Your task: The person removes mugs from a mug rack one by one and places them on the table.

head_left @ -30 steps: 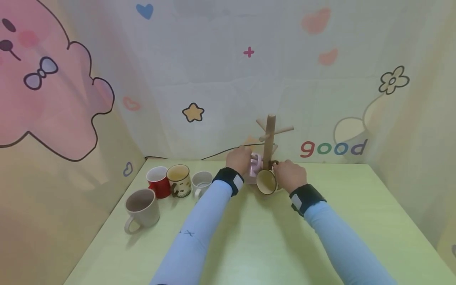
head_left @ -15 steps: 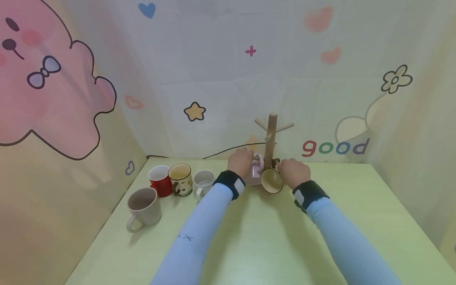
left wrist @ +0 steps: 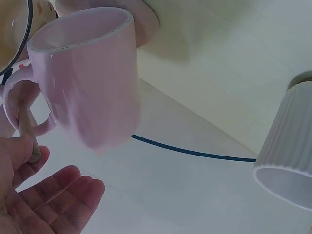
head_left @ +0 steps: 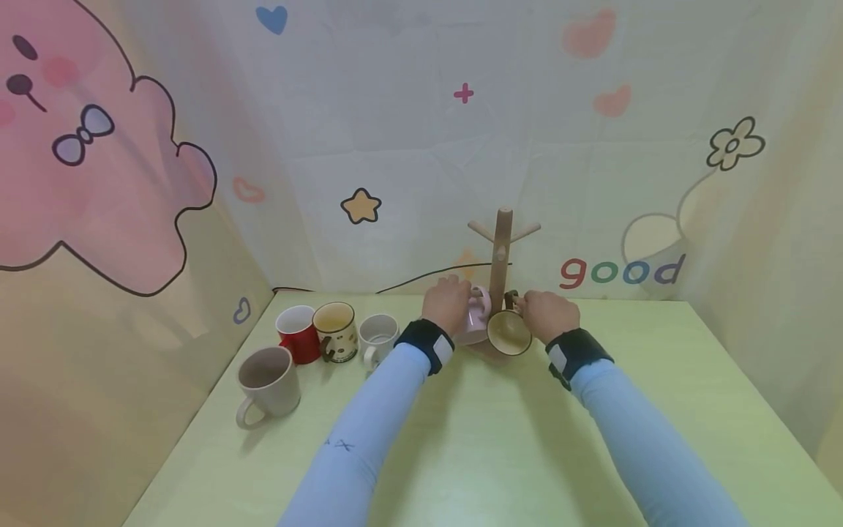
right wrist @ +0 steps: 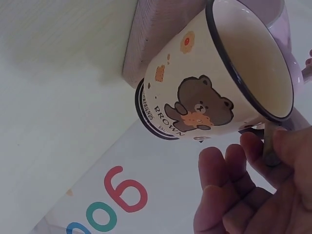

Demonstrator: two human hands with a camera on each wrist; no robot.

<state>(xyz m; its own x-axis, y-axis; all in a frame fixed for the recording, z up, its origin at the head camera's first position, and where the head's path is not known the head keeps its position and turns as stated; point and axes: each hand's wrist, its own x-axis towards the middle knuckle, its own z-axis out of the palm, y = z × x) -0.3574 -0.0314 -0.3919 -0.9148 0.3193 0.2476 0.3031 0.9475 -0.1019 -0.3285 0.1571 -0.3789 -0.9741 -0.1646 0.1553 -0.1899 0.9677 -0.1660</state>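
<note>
A wooden mug rack point(head_left: 501, 274) stands upright at the back of the table, its upper pegs bare. From a lower left peg a pink mug point(left wrist: 92, 83) hangs by its handle. My left hand point(head_left: 446, 304) pinches that peg's end between thumb and finger, the other fingers extended. On a lower right peg hangs a cream mug point(right wrist: 190, 83) with a brown bear print, its mouth facing the head camera. My right hand point(head_left: 550, 316) pinches the end of this peg. The rack's base point(head_left: 487, 353) is mostly hidden by the mugs.
To the left stand a red mug point(head_left: 302, 342), a cream patterned mug point(head_left: 339, 341), a small white mug point(head_left: 378, 338) and, nearer, a large beige mug point(head_left: 271, 384). A printed cloth point(head_left: 408, 146) hangs behind the table point(head_left: 474, 454).
The rack has turned: its front upper peg has swung right to face the head camera. The cream mug and my right hand have moved slightly right, while my left hand has barely moved.
</note>
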